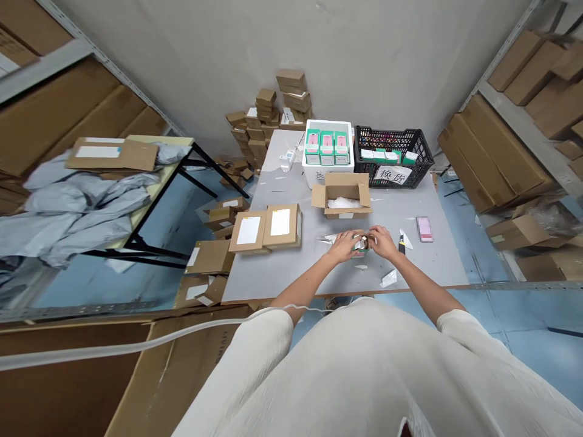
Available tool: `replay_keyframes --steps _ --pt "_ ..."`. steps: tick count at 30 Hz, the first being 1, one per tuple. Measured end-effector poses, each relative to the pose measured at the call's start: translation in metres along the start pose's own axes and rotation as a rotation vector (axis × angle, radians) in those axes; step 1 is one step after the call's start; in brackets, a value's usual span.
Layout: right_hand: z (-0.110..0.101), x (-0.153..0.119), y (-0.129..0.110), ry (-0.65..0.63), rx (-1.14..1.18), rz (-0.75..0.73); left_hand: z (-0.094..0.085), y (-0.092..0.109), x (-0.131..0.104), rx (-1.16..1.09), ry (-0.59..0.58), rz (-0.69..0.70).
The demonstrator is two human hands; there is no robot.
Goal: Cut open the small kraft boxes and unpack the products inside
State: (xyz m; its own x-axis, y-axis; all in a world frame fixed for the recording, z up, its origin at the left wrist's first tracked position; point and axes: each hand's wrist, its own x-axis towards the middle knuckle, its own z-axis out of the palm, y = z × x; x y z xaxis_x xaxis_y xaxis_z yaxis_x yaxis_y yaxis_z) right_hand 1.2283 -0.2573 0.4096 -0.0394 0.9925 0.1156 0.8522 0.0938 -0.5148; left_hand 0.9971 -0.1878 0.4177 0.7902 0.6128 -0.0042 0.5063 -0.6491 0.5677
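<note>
Near the front middle of the grey table, a small green and white box (361, 244) stands with its top open. My left hand (345, 246) has its fingers bent round the box's left side. On the opposite side, my right hand (381, 241) grips the box's top edge. The contents are too small to make out. Just behind them is an open cardboard box (347, 211) with white material inside. A yellow and black cutter (401, 245) lies to the right of my right hand, beside a white paper piece.
A white bin (316, 176) of green boxes and a black crate (421, 155) stand at the table's back. Two cardboard boxes (265, 229) sit at left. A phone (424, 229) lies at right. A white cable (182, 334) crosses the lower left.
</note>
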Motion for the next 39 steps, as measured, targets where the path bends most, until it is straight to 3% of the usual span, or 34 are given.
replay_keyframes --steps 11,22,32,39 --pt "-0.002 0.006 -0.018 -0.147 -0.042 -0.071 -0.007 -0.008 -0.003 0.027 0.042 -0.037" --pt "0.003 0.026 -0.063 -0.236 -0.38 0.157 0.0 -0.006 -0.006 -0.072 0.09 -0.043" --pt "0.002 0.037 -0.084 -0.337 -0.432 0.226 0.002 -0.007 -0.012 -0.124 0.086 -0.104" --pt "-0.008 0.02 -0.092 -0.218 -0.404 0.167 0.0 -0.003 -0.016 -0.15 0.112 -0.09"
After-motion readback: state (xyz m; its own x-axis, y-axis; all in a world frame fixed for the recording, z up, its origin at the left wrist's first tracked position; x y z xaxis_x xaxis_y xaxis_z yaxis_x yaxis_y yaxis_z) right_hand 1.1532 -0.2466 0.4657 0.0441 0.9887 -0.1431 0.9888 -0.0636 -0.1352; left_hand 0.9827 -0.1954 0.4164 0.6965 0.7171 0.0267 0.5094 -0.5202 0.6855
